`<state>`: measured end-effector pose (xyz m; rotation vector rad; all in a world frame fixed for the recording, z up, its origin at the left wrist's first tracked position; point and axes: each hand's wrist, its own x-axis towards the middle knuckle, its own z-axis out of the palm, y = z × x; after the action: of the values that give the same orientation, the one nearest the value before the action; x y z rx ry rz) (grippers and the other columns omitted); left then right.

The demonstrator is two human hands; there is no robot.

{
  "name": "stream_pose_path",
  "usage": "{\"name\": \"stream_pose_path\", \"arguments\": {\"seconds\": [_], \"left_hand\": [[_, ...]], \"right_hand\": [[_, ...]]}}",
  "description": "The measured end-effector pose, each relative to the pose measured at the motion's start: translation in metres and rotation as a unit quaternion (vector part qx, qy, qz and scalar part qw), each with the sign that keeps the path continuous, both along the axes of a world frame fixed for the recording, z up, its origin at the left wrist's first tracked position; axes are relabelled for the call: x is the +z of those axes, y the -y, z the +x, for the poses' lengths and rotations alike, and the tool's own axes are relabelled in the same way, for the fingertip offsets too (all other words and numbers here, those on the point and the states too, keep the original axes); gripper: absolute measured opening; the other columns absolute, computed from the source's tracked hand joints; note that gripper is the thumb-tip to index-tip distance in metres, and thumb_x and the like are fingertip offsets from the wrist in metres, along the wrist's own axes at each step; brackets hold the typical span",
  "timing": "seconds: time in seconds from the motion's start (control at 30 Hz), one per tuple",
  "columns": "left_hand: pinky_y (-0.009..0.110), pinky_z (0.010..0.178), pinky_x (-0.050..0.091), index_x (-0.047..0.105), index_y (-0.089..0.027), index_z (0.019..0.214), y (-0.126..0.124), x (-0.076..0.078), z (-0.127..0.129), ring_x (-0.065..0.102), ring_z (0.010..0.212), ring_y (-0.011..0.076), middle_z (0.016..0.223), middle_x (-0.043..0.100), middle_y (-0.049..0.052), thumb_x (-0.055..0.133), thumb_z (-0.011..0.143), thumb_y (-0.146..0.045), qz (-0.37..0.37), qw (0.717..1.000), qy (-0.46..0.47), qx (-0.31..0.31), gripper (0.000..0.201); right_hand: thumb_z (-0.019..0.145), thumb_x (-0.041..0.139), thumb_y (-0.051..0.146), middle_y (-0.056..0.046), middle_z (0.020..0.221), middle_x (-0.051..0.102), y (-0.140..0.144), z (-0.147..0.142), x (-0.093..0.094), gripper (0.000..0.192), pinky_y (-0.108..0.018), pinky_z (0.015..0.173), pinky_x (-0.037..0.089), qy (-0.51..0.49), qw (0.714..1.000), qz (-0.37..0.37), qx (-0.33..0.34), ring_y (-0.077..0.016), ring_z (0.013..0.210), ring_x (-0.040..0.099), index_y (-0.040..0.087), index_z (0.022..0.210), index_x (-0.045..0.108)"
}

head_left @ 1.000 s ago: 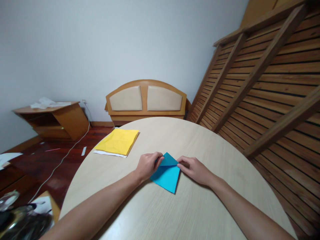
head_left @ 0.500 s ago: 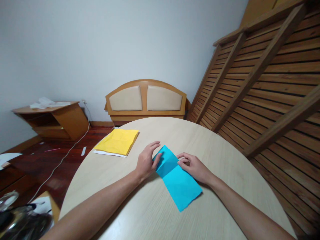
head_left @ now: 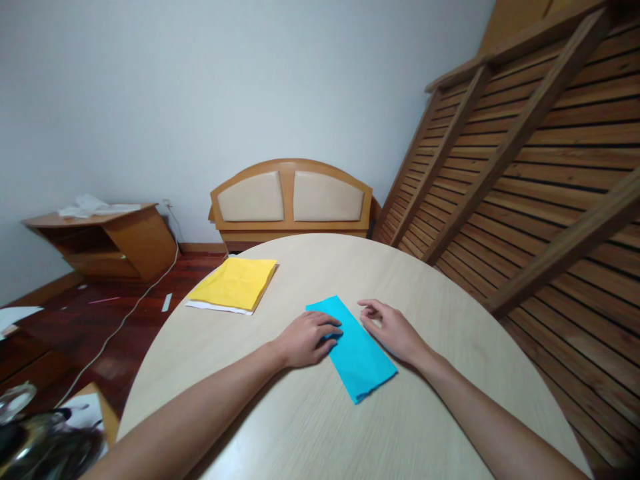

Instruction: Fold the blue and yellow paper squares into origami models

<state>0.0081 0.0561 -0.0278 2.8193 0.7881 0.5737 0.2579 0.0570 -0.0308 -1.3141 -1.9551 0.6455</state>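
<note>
A strip of bright blue paper [head_left: 361, 363] lies slantwise on the round table, with an uneven lower edge. My left hand [head_left: 311, 337] rests over its upper left part, palm down, fingers spread on the paper. Just off the paper's right edge is my right hand [head_left: 393, 330], its fingers loosely bent and apart, with nothing visible in them. The patch of paper under my left fingers is hidden.
Yellow sheets [head_left: 237, 283] lie on white paper at the left of the pale round table [head_left: 310, 440]. Beyond stand a wooden headboard [head_left: 289, 193] and a low cabinet [head_left: 130, 243]. A slatted wooden frame [head_left: 500, 160] leans at the right.
My left hand has moved down and onto the paper. The raised, shaded upper part of the blue paper now lies flatter, and its lower end sits farther from me. My right hand barely shifted.
</note>
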Motion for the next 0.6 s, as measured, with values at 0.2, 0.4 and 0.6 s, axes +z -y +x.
{"name": "stream_pose_path", "arguments": {"seconds": [0.2,0.4,0.6], "left_hand": [[0.046,0.107,0.041,0.067,-0.022,0.113,-0.006,-0.006,-0.003,0.058,0.121,0.0236,0.129,0.065,0.006,0.055,0.082,-0.005,-0.013,0.999,0.018,0.036,0.037],[0.043,0.101,0.044,0.068,-0.023,0.110,-0.010,-0.008,-0.006,0.064,0.109,0.0216,0.118,0.070,0.005,0.052,0.086,-0.006,-0.007,0.998,0.017,0.053,0.034],[0.046,0.109,0.036,0.062,-0.021,0.119,-0.001,0.005,-0.003,0.062,0.113,0.0226,0.119,0.069,0.008,0.051,0.095,-0.034,0.004,0.999,0.038,0.017,0.030]], "right_hand": [[0.096,0.049,0.022,-0.007,0.119,0.070,-0.001,0.007,0.001,0.029,-0.045,0.102,0.046,0.115,0.983,0.069,0.127,-0.0244,0.114,0.059,0.024,0.114,0.071],[0.098,0.048,0.026,-0.006,0.134,0.063,0.000,0.009,-0.003,0.033,-0.050,0.110,0.039,0.169,0.970,0.077,0.155,-0.0264,0.129,0.050,0.028,0.125,0.067],[0.098,0.051,0.036,-0.006,0.142,0.057,0.000,0.015,0.000,0.036,-0.053,0.115,0.032,0.195,0.968,0.068,0.143,-0.0292,0.139,0.040,0.027,0.129,0.065]]}}
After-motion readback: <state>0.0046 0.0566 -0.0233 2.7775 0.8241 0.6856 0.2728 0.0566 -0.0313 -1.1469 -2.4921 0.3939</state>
